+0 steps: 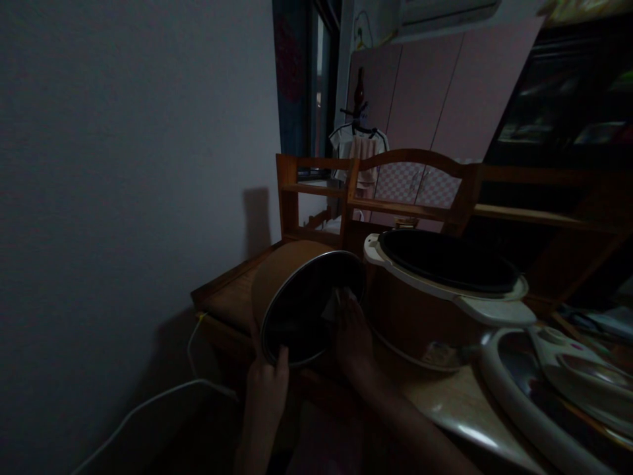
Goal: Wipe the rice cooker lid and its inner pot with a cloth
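Note:
A round cooker inner pot, gold-brown outside and dark inside, is tipped on its side with its mouth toward me. My left hand grips its lower left rim, thumb over the edge and fingers along the outer wall. Reaching into the mouth from the right, my right hand has its fingers on a pale, crumpled cloth or tissue against the dark inside; dim light hides the exact material. Just right of the pot stands the brown cooker body with a cream rim, its top uncovered.
A cooker lid with a cream rim lies at the right on the glossy tabletop. Behind is a wooden shelf frame. A white cable hangs at the left, near the wall.

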A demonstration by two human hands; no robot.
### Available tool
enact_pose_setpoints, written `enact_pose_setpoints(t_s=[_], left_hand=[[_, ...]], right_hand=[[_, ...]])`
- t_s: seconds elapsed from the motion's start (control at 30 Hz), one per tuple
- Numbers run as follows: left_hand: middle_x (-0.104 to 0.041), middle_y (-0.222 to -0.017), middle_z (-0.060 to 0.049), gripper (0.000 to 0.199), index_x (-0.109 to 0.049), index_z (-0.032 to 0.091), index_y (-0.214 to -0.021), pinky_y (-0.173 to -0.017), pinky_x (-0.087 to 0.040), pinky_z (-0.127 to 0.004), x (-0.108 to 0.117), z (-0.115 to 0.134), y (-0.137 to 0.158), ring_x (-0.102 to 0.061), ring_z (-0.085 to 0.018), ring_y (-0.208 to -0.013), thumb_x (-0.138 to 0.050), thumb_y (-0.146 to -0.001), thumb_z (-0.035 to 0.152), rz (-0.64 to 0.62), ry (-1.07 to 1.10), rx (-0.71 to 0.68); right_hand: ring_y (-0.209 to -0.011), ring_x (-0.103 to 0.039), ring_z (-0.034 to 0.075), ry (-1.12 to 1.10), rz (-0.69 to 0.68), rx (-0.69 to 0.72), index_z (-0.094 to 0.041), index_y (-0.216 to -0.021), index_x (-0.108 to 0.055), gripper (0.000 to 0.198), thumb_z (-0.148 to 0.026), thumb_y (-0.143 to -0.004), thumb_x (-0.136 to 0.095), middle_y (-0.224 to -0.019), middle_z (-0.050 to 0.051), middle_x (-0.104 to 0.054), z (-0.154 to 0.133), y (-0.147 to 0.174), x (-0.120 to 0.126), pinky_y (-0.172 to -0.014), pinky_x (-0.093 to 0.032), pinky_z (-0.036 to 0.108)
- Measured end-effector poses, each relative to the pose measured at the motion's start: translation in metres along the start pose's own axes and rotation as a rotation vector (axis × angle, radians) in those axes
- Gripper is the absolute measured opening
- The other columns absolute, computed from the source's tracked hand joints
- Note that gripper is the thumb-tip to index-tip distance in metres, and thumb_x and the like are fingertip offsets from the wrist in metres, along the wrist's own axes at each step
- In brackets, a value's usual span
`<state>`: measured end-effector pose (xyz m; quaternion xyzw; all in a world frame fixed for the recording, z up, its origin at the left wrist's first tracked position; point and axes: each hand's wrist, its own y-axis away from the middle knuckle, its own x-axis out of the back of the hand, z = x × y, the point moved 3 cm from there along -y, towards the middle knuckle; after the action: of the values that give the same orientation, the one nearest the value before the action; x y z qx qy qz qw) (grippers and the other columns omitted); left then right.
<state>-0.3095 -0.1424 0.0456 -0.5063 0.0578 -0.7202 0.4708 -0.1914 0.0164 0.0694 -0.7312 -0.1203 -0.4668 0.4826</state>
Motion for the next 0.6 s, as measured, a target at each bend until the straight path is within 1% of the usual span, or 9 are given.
enact_pose_setpoints(t_s=[0.07, 0.13, 0.23, 0.3, 0.37, 0.43, 0.5, 0.6], left_hand=[[-0.065, -0.077, -0.015, 0.041, -0.069, 0.015, -0.095, -0.073, -0.049, -0.037, 0.001, 0.003, -0.002, -0.064, -0.025, -0.073, -0.031, -0.081, 0.014, -0.023, 0.008, -0.006], [-0.066, -0.081, -0.015, 0.038, -0.069, 0.016, -0.095, -0.071, -0.05, -0.037, 0.003, 0.007, -0.005, -0.064, -0.024, -0.071, -0.032, -0.086, 0.02, -0.037, 0.035, 0.024], [-0.068, -0.085, -0.014, 0.034, -0.066, 0.016, -0.1, -0.068, -0.05, -0.034, 0.005, 0.013, -0.008, -0.065, -0.024, -0.072, -0.037, -0.088, 0.031, -0.029, 0.104, 0.099], [-0.069, -0.086, -0.013, 0.034, -0.063, 0.016, -0.106, -0.067, -0.051, -0.033, 0.006, 0.014, -0.009, -0.066, -0.024, -0.076, -0.039, -0.088, 0.032, -0.028, 0.134, 0.125], [-0.07, -0.088, -0.013, 0.034, -0.063, 0.016, -0.107, -0.068, -0.05, -0.032, 0.005, 0.013, -0.008, -0.067, -0.024, -0.078, -0.038, -0.088, 0.031, -0.038, 0.112, 0.108], [-0.07, -0.088, -0.013, 0.033, -0.064, 0.016, -0.103, -0.07, -0.05, -0.033, 0.002, 0.009, -0.007, -0.067, -0.024, -0.08, -0.037, -0.088, 0.03, -0.054, 0.06, 0.067], [-0.069, -0.086, -0.014, 0.033, -0.065, 0.017, -0.099, -0.072, -0.05, -0.035, -0.001, 0.004, -0.005, -0.066, -0.025, -0.08, -0.036, -0.088, 0.027, -0.067, 0.011, 0.026], [-0.069, -0.085, -0.014, 0.033, -0.066, 0.016, -0.098, -0.072, -0.049, -0.037, -0.005, -0.002, -0.002, -0.065, -0.025, -0.077, -0.036, -0.086, 0.023, -0.067, -0.017, -0.002]], right_hand=[[-0.143, -0.02, 0.027, -0.008, 0.014, -0.009, -0.003, -0.146, -0.032, 0.063, -0.027, -0.092, -0.052, -0.153, 0.017, -0.028, 0.003, -0.009, -0.005, -0.116, -0.023, 0.046], [-0.143, -0.019, 0.028, -0.007, 0.015, 0.014, -0.002, -0.146, -0.033, 0.067, -0.032, -0.09, -0.056, -0.152, 0.018, -0.029, 0.004, -0.019, -0.011, -0.117, -0.021, 0.047], [-0.143, -0.019, 0.028, -0.009, 0.001, 0.065, -0.003, -0.145, -0.034, 0.068, -0.033, -0.089, -0.059, -0.151, 0.019, -0.032, 0.006, -0.031, -0.022, -0.117, -0.021, 0.049], [-0.143, -0.02, 0.027, -0.012, -0.011, 0.095, -0.004, -0.145, -0.035, 0.068, -0.033, -0.089, -0.059, -0.151, 0.019, -0.033, 0.006, -0.038, -0.028, -0.117, -0.02, 0.049], [-0.143, -0.022, 0.027, -0.013, -0.018, 0.111, -0.004, -0.145, -0.035, 0.066, -0.033, -0.09, -0.057, -0.15, 0.019, -0.033, 0.006, -0.042, -0.032, -0.118, -0.019, 0.048], [-0.142, -0.023, 0.027, -0.01, -0.018, 0.12, -0.004, -0.144, -0.036, 0.064, -0.032, -0.091, -0.055, -0.15, 0.018, -0.034, 0.006, -0.043, -0.033, -0.118, -0.019, 0.048], [-0.142, -0.023, 0.028, -0.005, -0.015, 0.132, -0.004, -0.144, -0.036, 0.062, -0.031, -0.091, -0.054, -0.149, 0.018, -0.036, 0.005, -0.042, -0.031, -0.117, -0.02, 0.048], [-0.141, -0.025, 0.029, 0.018, -0.012, 0.134, -0.003, -0.144, -0.037, 0.064, -0.031, -0.09, -0.057, -0.148, 0.019, -0.037, 0.003, -0.038, -0.026, -0.118, -0.02, 0.048]])
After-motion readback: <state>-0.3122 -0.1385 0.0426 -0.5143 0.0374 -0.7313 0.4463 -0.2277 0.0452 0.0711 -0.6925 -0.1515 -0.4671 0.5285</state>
